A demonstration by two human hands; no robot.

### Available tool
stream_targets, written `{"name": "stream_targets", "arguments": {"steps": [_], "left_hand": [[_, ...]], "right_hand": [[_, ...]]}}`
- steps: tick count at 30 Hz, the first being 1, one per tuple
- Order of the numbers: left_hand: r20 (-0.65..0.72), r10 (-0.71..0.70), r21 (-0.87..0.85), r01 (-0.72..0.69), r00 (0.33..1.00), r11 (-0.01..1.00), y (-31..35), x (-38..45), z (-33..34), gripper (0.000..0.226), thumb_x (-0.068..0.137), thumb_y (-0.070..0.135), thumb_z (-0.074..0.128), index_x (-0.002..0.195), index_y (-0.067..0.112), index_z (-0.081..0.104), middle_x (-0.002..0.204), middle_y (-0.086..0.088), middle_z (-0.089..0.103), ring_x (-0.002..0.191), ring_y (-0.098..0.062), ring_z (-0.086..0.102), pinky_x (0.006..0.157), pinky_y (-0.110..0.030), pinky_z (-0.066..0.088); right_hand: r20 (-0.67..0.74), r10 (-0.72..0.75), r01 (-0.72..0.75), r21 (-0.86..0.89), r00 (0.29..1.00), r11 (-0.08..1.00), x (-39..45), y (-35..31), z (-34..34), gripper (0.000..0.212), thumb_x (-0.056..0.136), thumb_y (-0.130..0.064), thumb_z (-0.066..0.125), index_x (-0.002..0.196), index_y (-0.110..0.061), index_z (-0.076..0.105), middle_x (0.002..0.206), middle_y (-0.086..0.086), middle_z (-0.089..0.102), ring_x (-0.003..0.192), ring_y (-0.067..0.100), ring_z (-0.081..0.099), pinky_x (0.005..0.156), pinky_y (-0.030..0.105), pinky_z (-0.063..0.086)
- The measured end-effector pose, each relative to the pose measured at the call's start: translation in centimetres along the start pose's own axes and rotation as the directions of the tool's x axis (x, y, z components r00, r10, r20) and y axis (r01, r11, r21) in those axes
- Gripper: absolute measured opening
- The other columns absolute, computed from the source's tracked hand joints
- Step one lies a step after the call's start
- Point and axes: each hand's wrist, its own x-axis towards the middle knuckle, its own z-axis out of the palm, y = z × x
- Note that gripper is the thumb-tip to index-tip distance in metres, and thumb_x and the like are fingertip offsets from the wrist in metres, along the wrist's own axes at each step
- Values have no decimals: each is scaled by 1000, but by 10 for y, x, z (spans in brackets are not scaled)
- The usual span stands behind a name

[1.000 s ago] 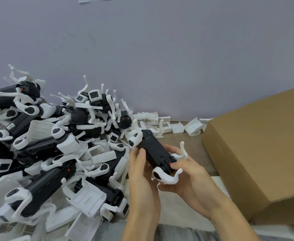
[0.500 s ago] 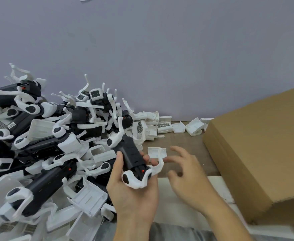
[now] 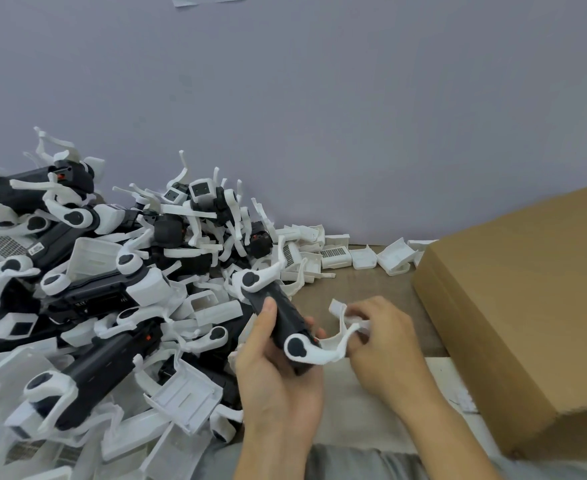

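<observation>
As the left hand (image 3: 278, 375) grips the black oblong plastic body (image 3: 282, 315), the right hand (image 3: 385, 344) pinches a white plastic clip (image 3: 339, 307) beside its near end.

- left hand (image 3: 278, 372) grips black unit (image 3: 285, 317) round its near half, thumb on top, unit tilted with far end up-left
- near white arm (image 3: 323, 353) on the unit curves right, to the right hand (image 3: 385, 344)
- right hand pinches small white piece (image 3: 339, 306) at that arm's tip, fingers curled
- second white arm (image 3: 261, 278) at the unit's far end
- pile (image 3: 94, 289) of same black-and-white units and white covers fills the tabletop's (image 3: 365, 289) left side
- loose white clips (image 3: 365, 258) along the far edge, against the wall (image 3: 320, 116)
- cardboard box (image 3: 527, 306) at the right edge
- white sheet (image 3: 354, 407) under the hands at the near edge
</observation>
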Motion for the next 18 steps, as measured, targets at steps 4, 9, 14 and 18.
{"name": "stream_targets", "arguments": {"steps": [4,9,14,18], "left_hand": [[37,4,237,-13,999,971,-7,3,1,38,71,29,72,104,12,68,101,-15,76,77,-28,74,64,-35,59],[-49,151,545,-101,987,832,-16,5,1,75,51,49,82,114,17,56,80,0,77,68,-16,72,60,-29,54],[43,228,676,-196,973,710,-20,6,-4,40,82,34,77,107,33,45,74,15,75,65,3,70,50,-7,46],[111,182,687,-208,977,697,-24,4,-5,39,93,13,68,110,36,40,89,14,77,77,1,71,56,-9,50]], "right_hand": [[-162,217,-168,269,963,948,0,4,-11,25,89,-4,66,106,-23,69,88,-6,70,75,2,64,65,14,46],[-111,357,-218,615,927,758,-3,4,-26,36,102,-4,48,107,-35,67,91,-14,75,85,1,70,74,22,55],[76,480,-260,907,874,331,-6,-7,-34,41,103,1,32,114,-18,66,105,6,76,94,19,72,77,33,55],[145,455,-265,941,879,213,-19,-13,-34,40,101,1,30,118,-9,66,102,12,76,89,23,71,71,34,54]]}}
